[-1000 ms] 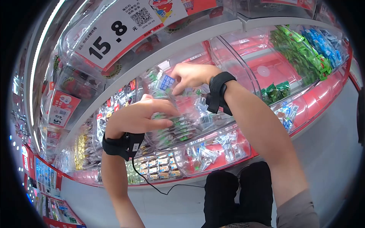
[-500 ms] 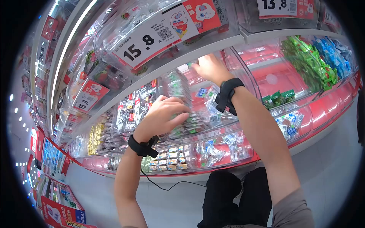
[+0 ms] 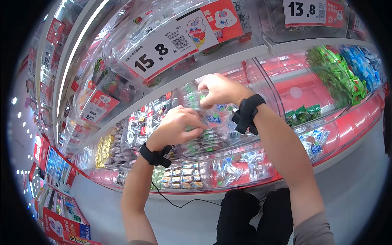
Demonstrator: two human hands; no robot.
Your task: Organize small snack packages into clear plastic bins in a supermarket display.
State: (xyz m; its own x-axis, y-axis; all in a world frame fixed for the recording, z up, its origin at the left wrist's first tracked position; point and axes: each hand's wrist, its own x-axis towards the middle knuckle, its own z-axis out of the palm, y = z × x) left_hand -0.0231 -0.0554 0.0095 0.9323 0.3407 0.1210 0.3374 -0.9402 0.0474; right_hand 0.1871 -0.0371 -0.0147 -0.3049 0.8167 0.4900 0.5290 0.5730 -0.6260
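My right hand (image 3: 223, 90) is over the back of a clear bin, fingers and thumb curled around the edge of a small clear packet (image 3: 201, 98) with green marks. My left hand (image 3: 176, 127) lies palm down at the front left of the same bin, its thumb apart from the fingers. Beneath its thumb is a stack of clear, green-marked packets (image 3: 209, 141). Between the hands, a loose packet with a blue label (image 3: 213, 118) lies among others. Both wrists wear black straps. The undersides of the fingers are hidden.
Left of my left hand are black-and-white packets (image 3: 143, 122) and gold ones (image 3: 104, 151). Green bags (image 3: 341, 77) and blue bags (image 3: 361, 67) fill the right bin. A shelf edge with a price tag (image 3: 163, 49) overhangs the bins. Clear dividers (image 3: 269, 85) separate them.
My right hand has come from the back of the bin toward the left and front, closer to my left hand. My left hand has hardly moved. The view has shifted slightly.
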